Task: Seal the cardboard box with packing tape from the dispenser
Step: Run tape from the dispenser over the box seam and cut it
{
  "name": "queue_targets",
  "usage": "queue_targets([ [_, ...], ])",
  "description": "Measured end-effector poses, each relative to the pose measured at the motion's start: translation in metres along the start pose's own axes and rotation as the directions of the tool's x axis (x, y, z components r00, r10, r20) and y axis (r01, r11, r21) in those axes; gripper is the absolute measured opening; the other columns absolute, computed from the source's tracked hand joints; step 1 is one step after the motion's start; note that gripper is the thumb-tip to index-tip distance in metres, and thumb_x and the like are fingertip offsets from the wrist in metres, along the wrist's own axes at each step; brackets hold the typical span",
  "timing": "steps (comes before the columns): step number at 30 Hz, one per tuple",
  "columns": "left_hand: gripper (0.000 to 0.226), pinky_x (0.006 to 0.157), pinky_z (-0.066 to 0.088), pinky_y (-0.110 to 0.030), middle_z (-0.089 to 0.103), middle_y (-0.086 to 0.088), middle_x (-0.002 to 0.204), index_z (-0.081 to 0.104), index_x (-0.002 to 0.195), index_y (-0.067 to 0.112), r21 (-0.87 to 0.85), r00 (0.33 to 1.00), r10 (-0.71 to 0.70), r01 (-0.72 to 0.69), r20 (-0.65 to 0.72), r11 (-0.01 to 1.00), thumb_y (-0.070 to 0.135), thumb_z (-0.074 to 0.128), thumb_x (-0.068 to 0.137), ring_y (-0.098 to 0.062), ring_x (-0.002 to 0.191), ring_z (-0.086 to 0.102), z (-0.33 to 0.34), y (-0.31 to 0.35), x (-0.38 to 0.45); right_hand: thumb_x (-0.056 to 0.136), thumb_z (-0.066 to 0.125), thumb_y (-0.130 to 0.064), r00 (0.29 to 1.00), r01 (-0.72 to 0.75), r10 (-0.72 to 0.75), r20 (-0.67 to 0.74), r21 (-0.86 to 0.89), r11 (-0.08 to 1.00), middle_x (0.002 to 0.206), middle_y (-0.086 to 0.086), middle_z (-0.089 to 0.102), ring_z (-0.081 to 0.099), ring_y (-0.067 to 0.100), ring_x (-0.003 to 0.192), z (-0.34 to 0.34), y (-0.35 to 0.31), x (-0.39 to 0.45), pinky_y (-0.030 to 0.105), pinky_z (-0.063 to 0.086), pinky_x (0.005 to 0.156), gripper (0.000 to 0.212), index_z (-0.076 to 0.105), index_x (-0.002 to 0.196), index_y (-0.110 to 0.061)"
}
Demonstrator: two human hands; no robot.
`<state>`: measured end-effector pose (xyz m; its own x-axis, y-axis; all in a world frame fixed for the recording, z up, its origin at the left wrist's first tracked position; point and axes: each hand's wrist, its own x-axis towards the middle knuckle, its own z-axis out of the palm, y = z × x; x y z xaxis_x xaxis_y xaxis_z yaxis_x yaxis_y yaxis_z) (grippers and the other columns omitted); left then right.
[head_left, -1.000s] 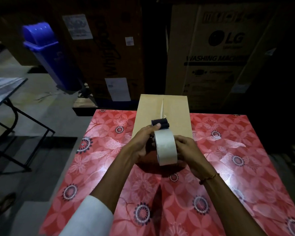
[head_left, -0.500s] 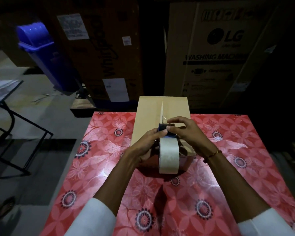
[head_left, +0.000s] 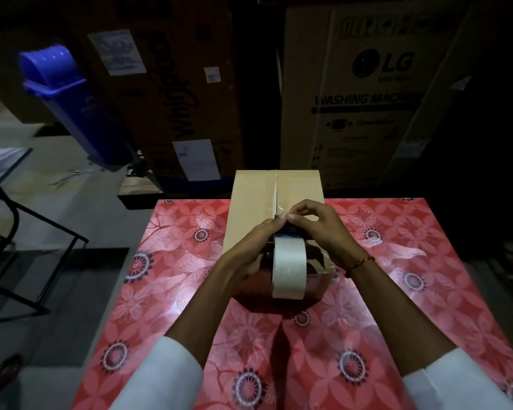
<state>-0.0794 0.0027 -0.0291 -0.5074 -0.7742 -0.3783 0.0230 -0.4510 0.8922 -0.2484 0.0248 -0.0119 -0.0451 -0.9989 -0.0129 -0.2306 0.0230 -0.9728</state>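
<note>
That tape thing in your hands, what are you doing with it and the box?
A person is getting ready to tape a cardboard box shut. The box sits on a table with a red flowery cover, and its top seam looks bare at the far end. The left hand holds the tape dispenser with its big pale roll above the near end of the box. The right hand pinches at the front of the dispenser, seemingly picking up the loose tape end.

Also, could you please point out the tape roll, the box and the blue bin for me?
tape roll [head_left: 288, 266]: head view, its outer white face.
box [head_left: 251, 202]: head view, left top flap.
blue bin [head_left: 71, 105]: head view, its front wall.
</note>
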Motion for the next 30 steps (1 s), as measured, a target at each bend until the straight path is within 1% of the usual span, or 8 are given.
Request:
queue_targets([
  [3,0.052,0.1,0.049,-0.049,0.071,-0.015,0.122,0.063,0.128,0.014,0.026,0.999,-0.006,0.007,-0.036,1.0,0.053,0.061,0.093,-0.033,0.111,0.066,0.0,-0.002,0.007,0.095,0.065,-0.02,1.0,0.014,-0.015,-0.012,-0.06,0.998,0.099,0.011,0.067,0.069,0.025,0.097,-0.001,0.0,-0.001,0.045,0.061,0.082,0.007,0.069,0.095,-0.014],
  [8,0.045,0.106,0.045,-0.052,0.07,-0.018,0.124,0.062,0.129,0.013,0.02,0.999,-0.035,0.035,-0.012,0.999,0.04,0.066,0.093,-0.036,0.113,0.066,0.0,-0.003,0.011,0.098,0.06,-0.026,1.0,0.014,-0.012,0.016,-0.162,0.987,0.091,0.006,0.068,0.07,0.024,0.089,-0.001,-0.002,0.0,0.051,0.062,0.075,0.004,0.063,0.095,-0.024],
  [10,0.036,0.098,0.049,-0.048,0.069,-0.021,0.123,0.061,0.127,0.012,-0.003,0.999,-0.047,0.047,-0.001,0.999,0.028,0.064,0.095,-0.032,0.104,0.067,0.001,-0.002,0.008,0.1,0.057,-0.027,1.0,0.006,-0.006,0.002,-0.177,0.984,0.089,0.01,0.068,0.069,0.022,0.082,-0.001,-0.002,0.001,0.048,0.062,0.071,0.005,0.06,0.098,-0.022],
  [14,0.043,0.075,0.055,-0.035,0.07,-0.015,0.116,0.057,0.13,0.018,0.054,0.997,-0.059,0.056,0.044,0.997,0.021,0.071,0.09,-0.026,0.095,0.069,0.008,0.001,0.001,0.102,0.053,-0.028,0.994,-0.046,0.033,-0.104,-0.119,0.992,0.078,0.017,0.061,0.062,0.028,0.071,-0.003,0.002,0.008,0.04,0.055,0.062,0.007,0.055,0.096,-0.025],
  [16,0.045,0.075,0.054,-0.033,0.069,-0.012,0.118,0.056,0.13,0.021,0.102,0.999,-0.053,0.052,0.012,0.993,0.027,0.073,0.089,-0.025,0.098,0.069,0.011,0.001,0.001,0.101,0.054,-0.029,0.995,-0.048,0.034,-0.091,-0.152,0.987,0.072,0.011,0.058,0.059,0.026,0.067,-0.005,0.003,0.012,0.039,0.051,0.06,0.008,0.055,0.095,-0.024],
  [20,0.042,0.096,0.055,-0.044,0.072,-0.011,0.119,0.062,0.126,0.021,0.117,0.996,-0.002,0.013,-0.094,0.993,0.043,0.068,0.09,-0.029,0.109,0.069,0.013,0.001,0.003,0.1,0.056,-0.023,0.998,-0.055,0.057,0.011,-0.143,0.988,0.067,0.007,0.055,0.053,0.02,0.062,-0.007,-0.005,0.019,0.031,0.044,0.057,0.009,0.057,0.098,-0.015],
  [25,0.024,0.063,0.054,-0.024,0.067,-0.011,0.106,0.063,0.118,0.006,0.155,0.958,0.119,-0.079,-0.263,0.985,0.022,0.054,0.103,-0.018,0.086,0.066,0.011,0.008,0.005,0.101,0.056,-0.022,0.995,-0.081,0.09,0.049,-0.157,0.984,0.074,0.011,0.055,0.048,0.021,0.063,-0.011,-0.005,0.024,0.027,0.036,0.052,0.011,0.058,0.103,-0.011],
  [30,0.018,0.067,0.052,-0.029,0.067,-0.012,0.107,0.064,0.109,0.012,0.09,0.933,0.127,-0.103,-0.337,0.991,0.026,0.056,0.102,-0.023,0.09,0.065,0.011,0.011,0.012,0.1,0.057,-0.022,0.982,-0.114,0.143,0.122,-0.214,0.97,0.078,0.008,0.064,0.055,0.013,0.06,-0.015,-0.012,0.036,0.021,0.042,0.05,0.015,0.06,0.104,-0.008],
])
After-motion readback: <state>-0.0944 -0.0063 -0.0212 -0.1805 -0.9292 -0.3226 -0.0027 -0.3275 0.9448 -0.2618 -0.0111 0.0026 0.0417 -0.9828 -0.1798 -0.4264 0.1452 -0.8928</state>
